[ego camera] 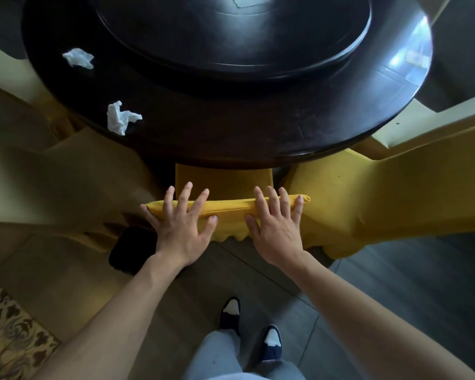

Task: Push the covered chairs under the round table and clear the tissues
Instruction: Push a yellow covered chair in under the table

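The chair (225, 212) is pressed at its top rail by the left hand (180, 223) and right hand (276, 226), fingers spread flat, nothing gripped; its seat is partly under the table (258, 127). 2 tissues (121, 117) remain uncleared near the table's left edge.

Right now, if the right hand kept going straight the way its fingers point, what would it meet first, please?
The right hand already lies on the chair back. Beyond that top, its fingers point over the yellow seat toward the round table's edge, probably the first obstacle; depth is unclear.
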